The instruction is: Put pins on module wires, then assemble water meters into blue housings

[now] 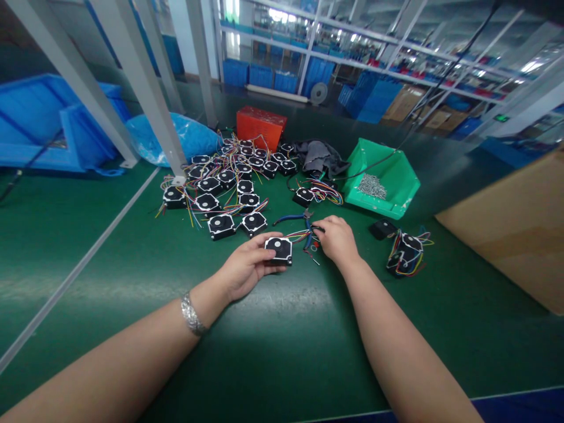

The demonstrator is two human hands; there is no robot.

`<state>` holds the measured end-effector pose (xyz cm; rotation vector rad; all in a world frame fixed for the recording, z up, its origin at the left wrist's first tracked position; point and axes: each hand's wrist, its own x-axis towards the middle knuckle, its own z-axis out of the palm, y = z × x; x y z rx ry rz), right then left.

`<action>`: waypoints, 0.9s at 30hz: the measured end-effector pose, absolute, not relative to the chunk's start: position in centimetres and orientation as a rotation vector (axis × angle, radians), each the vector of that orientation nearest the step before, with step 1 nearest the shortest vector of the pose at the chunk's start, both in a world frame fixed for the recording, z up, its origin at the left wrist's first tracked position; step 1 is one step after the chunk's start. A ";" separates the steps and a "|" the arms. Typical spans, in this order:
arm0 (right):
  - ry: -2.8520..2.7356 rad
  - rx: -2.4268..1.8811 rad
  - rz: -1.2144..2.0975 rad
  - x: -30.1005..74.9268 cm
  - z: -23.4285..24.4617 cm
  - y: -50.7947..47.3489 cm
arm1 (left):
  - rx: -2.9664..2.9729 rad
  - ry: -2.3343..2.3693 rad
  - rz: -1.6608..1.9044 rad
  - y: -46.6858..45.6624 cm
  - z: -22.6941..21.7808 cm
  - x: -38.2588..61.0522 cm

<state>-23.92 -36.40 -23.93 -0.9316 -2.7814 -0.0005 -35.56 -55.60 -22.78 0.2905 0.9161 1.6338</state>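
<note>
My left hand (249, 267) grips a small black square motor-like unit (278, 251), its thumb on the top face. The unit has white corners and a round disc on top. Coloured wires (298, 235) run from it to the right. At their far end my right hand (338, 239) is closed in a pinch on the wires; a small dark piece shows at its fingertips. Blue-handled pliers (288, 218) lie open on the green table, partly behind the wires. Beside the right hand, a small red piece (316, 243) and a thin metal pin (316, 262) are on the table.
Several similar black units (221, 225) with tangled wires cover the back left. Behind are an orange-red box (261, 126), a dark cloth (319, 157) and a green bin (408, 182) holding small metal parts. More wired units (405, 252) and cardboard (506, 229) stand at right.
</note>
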 end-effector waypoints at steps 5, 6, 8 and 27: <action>-2.864 -0.955 -0.056 -24.1 -23.3 -36.9 | 0.317 0.920 1.615 -55.6 -23.0 -35.5; -2.891 -0.981 -0.042 -24.1 -23.2 -36.9 | 0.316 0.923 1.612 -55.6 -23.0 -35.5; -2.946 -1.058 0.018 -24.1 -23.0 -36.8 | 0.311 0.925 1.607 -55.6 -22.9 -35.5; -3.356 -1.110 0.165 -22.4 -19.5 -38.7 | 0.409 0.961 1.648 -55.4 -23.2 -35.5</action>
